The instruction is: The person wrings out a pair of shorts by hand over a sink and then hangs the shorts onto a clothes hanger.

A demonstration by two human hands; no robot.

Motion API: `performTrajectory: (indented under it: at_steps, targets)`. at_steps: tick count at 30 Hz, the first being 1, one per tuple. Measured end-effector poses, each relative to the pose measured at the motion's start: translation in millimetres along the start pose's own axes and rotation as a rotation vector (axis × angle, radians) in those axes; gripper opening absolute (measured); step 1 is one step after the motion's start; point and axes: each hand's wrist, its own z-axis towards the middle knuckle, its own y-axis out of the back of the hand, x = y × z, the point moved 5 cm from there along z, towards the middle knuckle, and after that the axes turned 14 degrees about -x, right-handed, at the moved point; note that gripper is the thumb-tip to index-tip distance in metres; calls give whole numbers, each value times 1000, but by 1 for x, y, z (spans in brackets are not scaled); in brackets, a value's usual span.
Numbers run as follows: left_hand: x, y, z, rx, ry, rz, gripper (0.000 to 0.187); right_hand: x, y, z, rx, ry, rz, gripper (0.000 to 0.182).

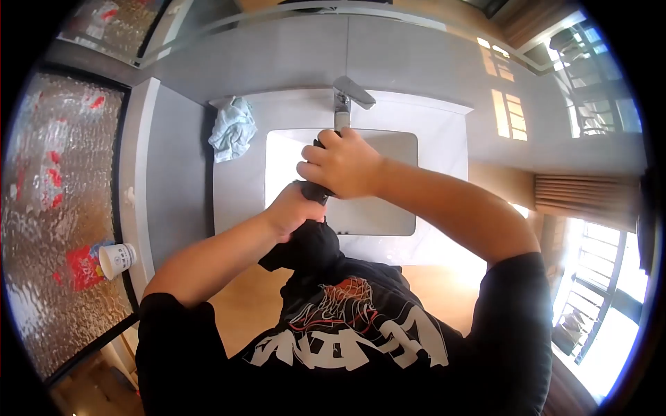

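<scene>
Both my hands are wrapped round a bunched black cloth (305,246) over the white sink (388,215). My right hand (343,165) grips its upper part just below the faucet (343,104), and dark fabric shows between the fingers. Lower and to the left, my left hand (297,210) is closed on the same cloth, thumb side up. Below that fist the loose end of the fabric hangs down over the sink's near edge, close to my black printed T-shirt (347,333). What kind of cloth item it is I cannot tell.
A crumpled pale blue cloth (233,129) lies on the counter (239,201) left of the sink. Farther left, a white paper cup (118,261) is by the textured glass panel (62,180). A mirror (409,55) lies beyond the faucet, and a bright window (596,291) is on the right.
</scene>
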Motion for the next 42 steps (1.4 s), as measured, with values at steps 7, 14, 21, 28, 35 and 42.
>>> performTrajectory:
  at_steps: [7, 14, 21, 28, 35, 42]
  targets:
    - [36, 0, 44, 7, 220, -264, 18, -25, -62, -29, -41, -76, 40, 31]
    - [51, 10, 58, 63, 229, -296, 20, -26, -76, -31, -42, -106, 91, 34]
    - [29, 24, 32, 6, 47, -145, 25, 5, -49, -11, 86, -207, 26, 51]
    - [-7, 28, -13, -28, -853, 694, 22, 11, 29, -34, -18, -810, 866, 94]
    - [-29, 21, -68, 45, -1473, 1277, 24, 77, -55, -92, 288, -1592, 2213, 89]
    - [-54, 28, -76, -81, -1339, 1478, 15, 100, -37, -48, 749, -1379, 1832, 50]
